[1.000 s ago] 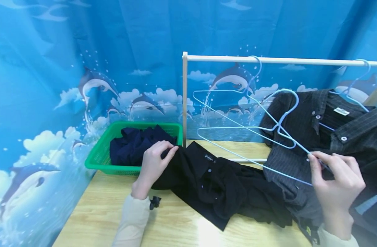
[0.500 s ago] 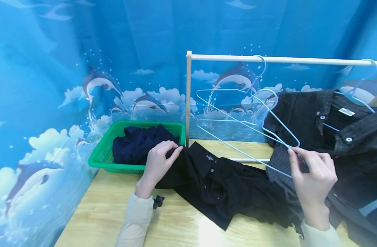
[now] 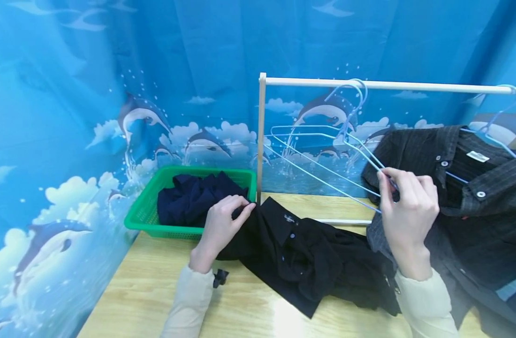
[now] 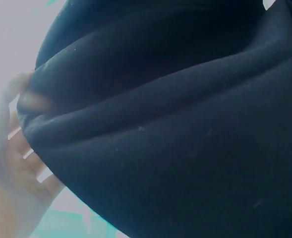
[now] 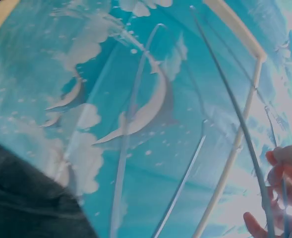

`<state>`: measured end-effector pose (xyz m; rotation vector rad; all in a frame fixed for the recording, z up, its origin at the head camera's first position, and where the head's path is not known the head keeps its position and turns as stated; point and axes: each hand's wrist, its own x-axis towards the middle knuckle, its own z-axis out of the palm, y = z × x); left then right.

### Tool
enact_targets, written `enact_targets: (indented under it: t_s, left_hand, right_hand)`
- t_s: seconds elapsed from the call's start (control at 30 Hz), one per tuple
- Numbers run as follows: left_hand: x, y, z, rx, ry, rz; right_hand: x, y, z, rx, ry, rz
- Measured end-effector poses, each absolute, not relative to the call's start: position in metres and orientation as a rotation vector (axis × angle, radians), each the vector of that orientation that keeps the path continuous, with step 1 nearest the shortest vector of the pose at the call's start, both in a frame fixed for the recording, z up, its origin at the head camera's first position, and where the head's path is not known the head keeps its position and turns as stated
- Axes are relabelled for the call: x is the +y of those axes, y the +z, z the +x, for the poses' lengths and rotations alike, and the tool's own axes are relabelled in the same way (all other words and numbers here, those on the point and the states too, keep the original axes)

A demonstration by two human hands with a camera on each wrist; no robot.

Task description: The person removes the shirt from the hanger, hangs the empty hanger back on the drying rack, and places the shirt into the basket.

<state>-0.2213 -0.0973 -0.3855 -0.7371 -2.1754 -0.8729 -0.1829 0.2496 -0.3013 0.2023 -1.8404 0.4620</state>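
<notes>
My left hand (image 3: 224, 220) pinches the upper edge of a black shirt (image 3: 325, 258) between thumb and fingers; the shirt lies with its collar and buttons up on the table. In the left wrist view the shirt's dark cloth (image 4: 175, 139) fills most of the picture, with the hand (image 4: 24, 168) at its left edge. My right hand (image 3: 410, 206) grips one end of a light blue wire hanger (image 3: 321, 176), its hook up near the rail. A second blue hanger (image 3: 302, 126) overlaps it, hooked on the rail. The right wrist view shows my fingers (image 5: 289, 163) by the wire.
A green basket (image 3: 135, 220) with navy cloth (image 3: 186, 206) stands at the left. The wooden rack's rail (image 3: 431, 86) spans the right side, where a dark grey striped shirt (image 3: 414, 155) hangs on a hanger. A small black clip-like object (image 3: 220, 278) shows by my left sleeve.
My right hand has moved left and up with its hanger, whose hook has risen to the rail beside the other hanger's hook. My left hand keeps its pinch on the shirt.
</notes>
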Motion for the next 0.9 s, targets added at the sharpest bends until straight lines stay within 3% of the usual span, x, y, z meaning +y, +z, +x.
enact_targets:
  t_s: [0.37, 0.9]
  left_hand:
    - [-0.093, -0.387, -0.220, -2.194, -0.872, -0.749]
    - [-0.095, -0.387, -0.220, -2.211, -0.862, -0.730]
  right_hand:
    - [0.218, -0.272, -0.216, -1.947, 0.503, 0.208]
    - [0.213, -0.299, -0.228, -2.013, 0.414, 0.242]
